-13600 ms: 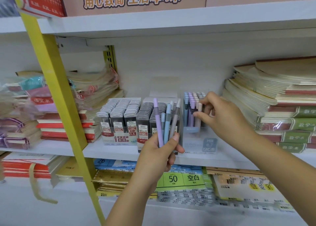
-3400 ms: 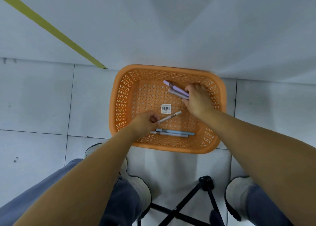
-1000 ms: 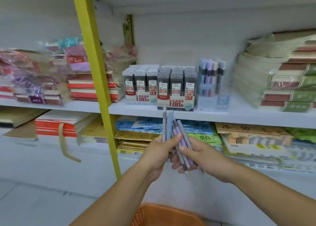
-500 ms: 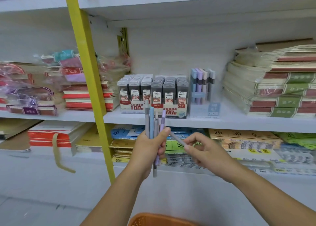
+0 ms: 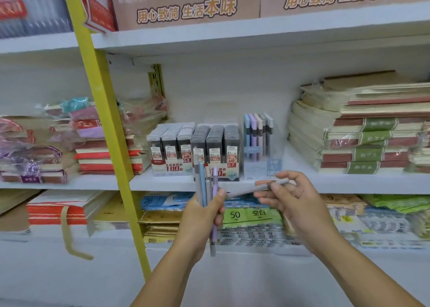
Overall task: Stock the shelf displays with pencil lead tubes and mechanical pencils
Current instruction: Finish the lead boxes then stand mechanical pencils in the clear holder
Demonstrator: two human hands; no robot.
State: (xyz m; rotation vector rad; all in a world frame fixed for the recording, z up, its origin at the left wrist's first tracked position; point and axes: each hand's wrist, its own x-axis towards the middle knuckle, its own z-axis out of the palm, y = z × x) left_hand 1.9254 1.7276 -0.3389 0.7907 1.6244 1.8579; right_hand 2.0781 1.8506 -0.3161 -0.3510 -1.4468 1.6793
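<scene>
Mechanical pencils (image 5: 203, 185) in both hands.
Left hand (image 5: 200, 218) gripped them upright in a bunch; right hand (image 5: 300, 202), just beside it, pinched one grey pencil (image 5: 246, 191).

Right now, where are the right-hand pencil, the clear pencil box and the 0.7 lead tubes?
right-hand pencil (image 5: 263, 184): head view, mid-barrel.
clear pencil box (image 5: 258, 165): head view, front wall.
0.7 lead tubes (image 5: 231, 140): head view, rightmost tube.
</scene>
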